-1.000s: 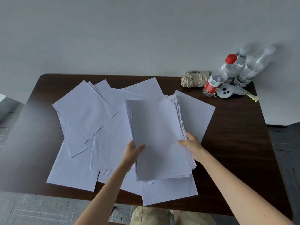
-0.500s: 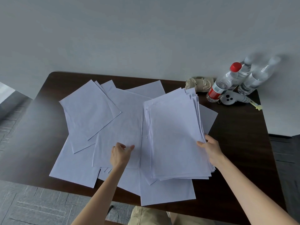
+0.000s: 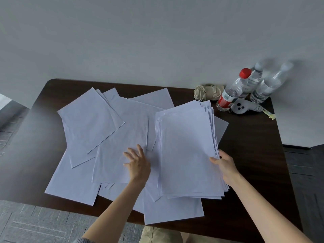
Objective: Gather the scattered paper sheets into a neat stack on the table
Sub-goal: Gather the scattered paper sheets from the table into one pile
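The right hand (image 3: 226, 165) grips the right edge of the stack (image 3: 187, 153), thumb on top, holding it over loose sheets (image 3: 91, 123) on the table (image 3: 254, 155). The left hand (image 3: 138, 163) lies flat with fingers (image 3: 140, 149) spread on one loose sheet (image 3: 122, 137) beside the stack, grasping nothing.

i'm sitting in what is looking like an office: a dark wooden table (image 3: 254, 155) standing against a plain grey wall (image 3: 140, 41), grey carpet tiles (image 3: 35, 223) lying underfoot.
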A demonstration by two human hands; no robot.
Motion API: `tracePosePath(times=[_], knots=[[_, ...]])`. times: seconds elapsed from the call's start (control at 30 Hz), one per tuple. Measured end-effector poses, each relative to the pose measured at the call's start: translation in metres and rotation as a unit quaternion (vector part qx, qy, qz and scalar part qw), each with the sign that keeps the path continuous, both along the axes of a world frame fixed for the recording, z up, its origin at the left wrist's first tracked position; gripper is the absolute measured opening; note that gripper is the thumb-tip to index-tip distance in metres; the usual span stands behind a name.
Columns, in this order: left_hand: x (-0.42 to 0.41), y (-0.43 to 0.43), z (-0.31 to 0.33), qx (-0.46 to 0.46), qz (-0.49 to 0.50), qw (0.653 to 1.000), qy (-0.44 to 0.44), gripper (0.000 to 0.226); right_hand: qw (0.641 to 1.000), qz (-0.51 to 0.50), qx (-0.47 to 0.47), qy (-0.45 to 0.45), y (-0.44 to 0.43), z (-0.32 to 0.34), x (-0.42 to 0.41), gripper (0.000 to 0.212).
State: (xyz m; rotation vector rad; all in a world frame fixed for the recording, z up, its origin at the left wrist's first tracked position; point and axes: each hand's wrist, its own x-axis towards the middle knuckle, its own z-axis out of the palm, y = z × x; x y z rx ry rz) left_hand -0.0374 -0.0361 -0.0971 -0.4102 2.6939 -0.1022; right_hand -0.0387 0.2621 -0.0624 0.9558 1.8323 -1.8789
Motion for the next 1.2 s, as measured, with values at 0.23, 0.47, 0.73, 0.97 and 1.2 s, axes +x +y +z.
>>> tracePosePath(times=[0.23,0.47,0.73,0.97,1.2], knots=[[-0.015,-0.012,0.021,0.037,0.01,0.998,0.042,0.065,1.0,-0.007,-0.005,0.002,-0.001,-0.007,0.005,0.032],[-0.029,-0.024,0.077,0.146,-0.008,0.976,0.161,0.021,1.0,-0.01,-0.017,-0.018,-0.004,-0.018,0.008,0.034],[-0.034,-0.015,0.139,0.65,0.187,0.721,0.153,0.018,0.999,0.014,-0.035,-0.033,0.0,-0.011,0.007,0.032],[-0.012,0.009,0.09,0.65,0.284,0.694,0.124,0.012,0.995,-0.001,-0.064,-0.075,0.006,-0.015,0.009,0.035],[-0.003,0.041,0.027,0.48,0.26,0.831,0.105,0.008,0.994,0.014,-0.063,-0.093,0.007,-0.018,0.003,0.065]])
